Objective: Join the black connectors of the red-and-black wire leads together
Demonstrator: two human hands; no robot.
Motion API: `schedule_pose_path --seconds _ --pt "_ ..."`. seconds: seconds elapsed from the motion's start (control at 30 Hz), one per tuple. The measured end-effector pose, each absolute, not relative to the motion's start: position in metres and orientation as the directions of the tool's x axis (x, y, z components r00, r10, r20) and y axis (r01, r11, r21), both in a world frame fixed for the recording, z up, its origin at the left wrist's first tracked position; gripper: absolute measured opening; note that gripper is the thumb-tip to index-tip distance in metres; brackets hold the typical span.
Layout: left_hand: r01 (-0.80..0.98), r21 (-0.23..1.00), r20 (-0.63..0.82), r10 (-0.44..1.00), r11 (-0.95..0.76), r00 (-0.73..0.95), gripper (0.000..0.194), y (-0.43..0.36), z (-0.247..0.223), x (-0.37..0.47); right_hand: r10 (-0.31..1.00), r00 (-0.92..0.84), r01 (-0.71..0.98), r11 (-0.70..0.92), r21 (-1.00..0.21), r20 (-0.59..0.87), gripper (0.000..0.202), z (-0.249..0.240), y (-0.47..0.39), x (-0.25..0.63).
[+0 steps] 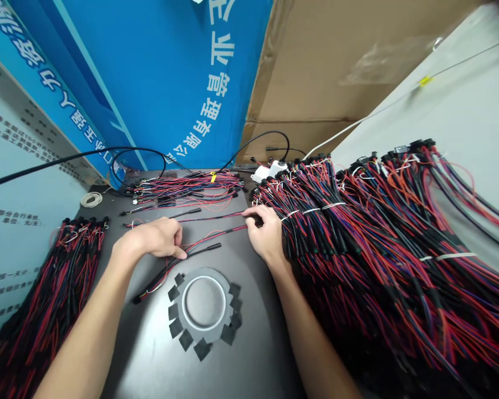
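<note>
Fingers (179, 251) of left hand (156, 237), curled, at red-and-black wire harness (163, 273) on bench (145, 354); right hand (266, 230), likewise curled, at its right end; whether either grips, cannot tell. Round disc (203, 302), black-tabbed: nearer side.

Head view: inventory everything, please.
Loose cables: several, red and black, middle.
Cable pile: one, red and black, back.
Large bundles: several, red and black, both sides.
Ties: several, white, around bundles.
Round piece: one, grey with dark tabs, front centre.
Cord coil: one, white, far left.
Casing: one, white, back centre.
Thick cable: at least one, black, back.
Tagged cord: one, white, upper right.
Table: one, grey, beneath.
Panel: at least one, blue, back.
Cardboard: one, brown, back right.
Printed sheet: one, pale, left edge.
Left hand: one, bare, at loose cables.
Right hand: one, bare, at loose cables.
</note>
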State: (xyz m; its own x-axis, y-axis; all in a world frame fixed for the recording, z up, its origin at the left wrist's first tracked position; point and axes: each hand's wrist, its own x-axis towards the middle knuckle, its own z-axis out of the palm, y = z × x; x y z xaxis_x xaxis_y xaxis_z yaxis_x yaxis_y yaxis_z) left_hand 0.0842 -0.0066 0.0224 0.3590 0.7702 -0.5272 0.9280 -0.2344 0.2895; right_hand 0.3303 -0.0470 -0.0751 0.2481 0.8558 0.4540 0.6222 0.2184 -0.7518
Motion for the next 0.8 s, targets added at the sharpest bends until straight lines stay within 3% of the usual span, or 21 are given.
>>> schedule_pose_path --seconds 0.1,0.27,0.33,0.47,0.8 --pt "0.968 0.176 -0.564 0.788 -0.178 0.247 0.03 -0.009 0.027 0.081 0.866 0.197 0.65 0.237 -0.723 0.46 0.02 -0.073 -0.049 0.329" --pt "0.968 0.242 -0.704 0.673 -0.071 0.225 0.037 -0.009 0.025 0.08 0.885 0.06 0.603 0.336 -0.723 0.461 0.013 -0.068 -0.051 0.327" --pt "0.976 0.213 -0.717 0.67 -0.051 0.192 0.037 -0.009 0.025 0.081 0.896 -0.013 0.617 0.357 -0.702 0.444 0.003 -0.067 -0.052 0.327" --pt "0.986 0.154 -0.7 0.697 -0.061 0.152 0.03 -0.006 0.028 0.08 0.911 -0.108 0.644 0.369 -0.67 0.398 0.01 -0.069 -0.052 0.326" --pt "0.957 0.163 -0.563 0.774 -0.238 0.289 0.006 0.009 0.023 0.058 0.922 -0.18 0.622 0.377 -0.686 0.344 0.006 -0.076 -0.049 0.329"
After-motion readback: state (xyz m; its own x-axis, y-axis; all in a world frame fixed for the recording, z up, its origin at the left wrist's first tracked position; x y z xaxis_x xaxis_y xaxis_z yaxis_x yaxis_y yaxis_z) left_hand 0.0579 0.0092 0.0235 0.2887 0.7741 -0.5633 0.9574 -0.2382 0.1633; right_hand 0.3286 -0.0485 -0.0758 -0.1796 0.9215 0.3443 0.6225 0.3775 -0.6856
